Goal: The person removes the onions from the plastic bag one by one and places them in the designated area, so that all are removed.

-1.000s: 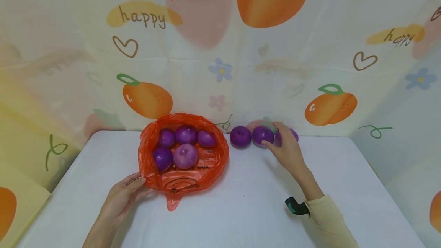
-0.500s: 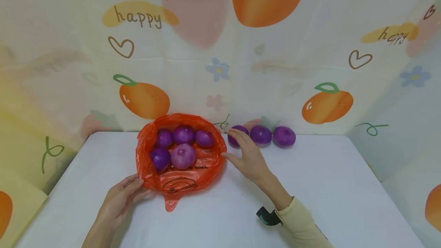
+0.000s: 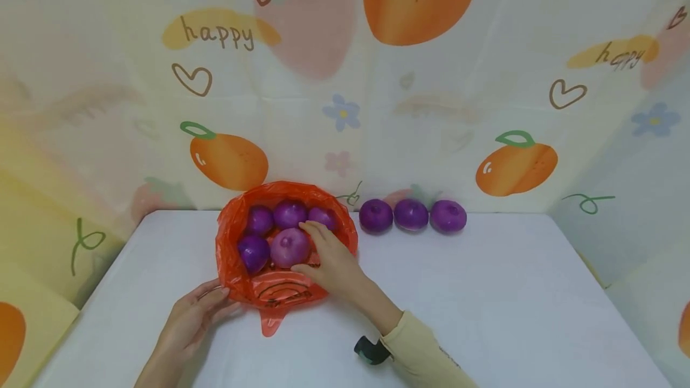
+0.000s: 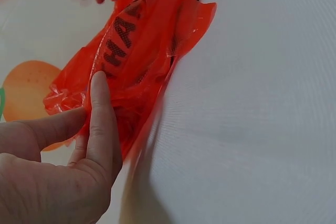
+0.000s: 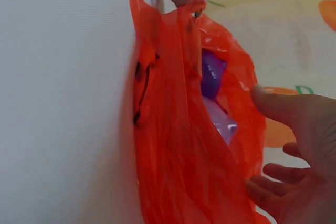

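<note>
An orange-red plastic bag (image 3: 233,280) lies with its mouth facing the head camera. Inside sit several glossy purple onions (image 3: 291,214), among them a paler one (image 3: 290,248) at the front. My left hand (image 3: 194,319) pinches the bag's rim at its lower left; in the left wrist view its fingers (image 4: 100,124) lie against the printed plastic. Over the right side of the mouth reaches my right hand (image 3: 336,265), thumb and fingers spread beside the paler onion. Nothing shows between those fingers in the right wrist view, where the palm (image 5: 315,150) faces the bag.
To the right of the bag, three purple onions (image 3: 411,215) stand in a row along the back of the white table (image 3: 501,292). Behind rises a printed cloth backdrop (image 3: 345,64). A black wrist-worn device (image 3: 372,350) sits by the right sleeve.
My right hand has moved left, from above the row of onions, past its left end, to the mouth of the bag. The left hand has stayed at the rim.
</note>
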`<state>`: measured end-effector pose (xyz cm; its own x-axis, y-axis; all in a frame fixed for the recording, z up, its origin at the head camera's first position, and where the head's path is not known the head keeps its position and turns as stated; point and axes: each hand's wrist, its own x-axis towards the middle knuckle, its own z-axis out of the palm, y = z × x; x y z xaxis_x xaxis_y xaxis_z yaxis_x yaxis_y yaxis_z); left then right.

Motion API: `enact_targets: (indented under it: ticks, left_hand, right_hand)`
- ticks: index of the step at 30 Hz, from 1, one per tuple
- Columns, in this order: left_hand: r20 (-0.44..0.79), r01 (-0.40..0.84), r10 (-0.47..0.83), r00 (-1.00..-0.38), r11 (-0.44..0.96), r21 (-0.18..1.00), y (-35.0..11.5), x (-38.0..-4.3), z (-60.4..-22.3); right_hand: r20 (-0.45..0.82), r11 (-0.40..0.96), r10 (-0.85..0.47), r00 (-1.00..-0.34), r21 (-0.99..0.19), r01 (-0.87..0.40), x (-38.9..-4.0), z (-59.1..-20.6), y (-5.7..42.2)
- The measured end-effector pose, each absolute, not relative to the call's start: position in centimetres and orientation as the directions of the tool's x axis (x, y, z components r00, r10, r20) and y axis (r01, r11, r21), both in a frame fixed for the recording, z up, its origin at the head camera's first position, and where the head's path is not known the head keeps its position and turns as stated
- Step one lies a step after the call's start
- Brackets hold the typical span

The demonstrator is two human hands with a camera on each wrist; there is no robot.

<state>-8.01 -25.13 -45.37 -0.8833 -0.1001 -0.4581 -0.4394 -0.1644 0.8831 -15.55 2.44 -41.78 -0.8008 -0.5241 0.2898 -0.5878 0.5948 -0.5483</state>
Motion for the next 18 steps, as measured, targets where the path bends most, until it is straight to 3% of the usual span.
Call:
enact_targets:
  ticks: [8,18]
  left_hand:
    - [-0.437,-0.413,-0.078,-0.896,-0.213,0.886,-24.9,-7.9,-45.2]
    - [-0.435,-0.415,-0.079,-0.897,-0.186,0.891,-24.6,-8.1,-45.2]
  right_hand:
    - [0.220,0.685,-0.414,-0.883,-0.564,-0.461,-16.6,-43.4,-0.7]
    - [0.214,0.791,-0.363,-0.907,-0.443,-0.422,-17.2,-44.8,-2.8]
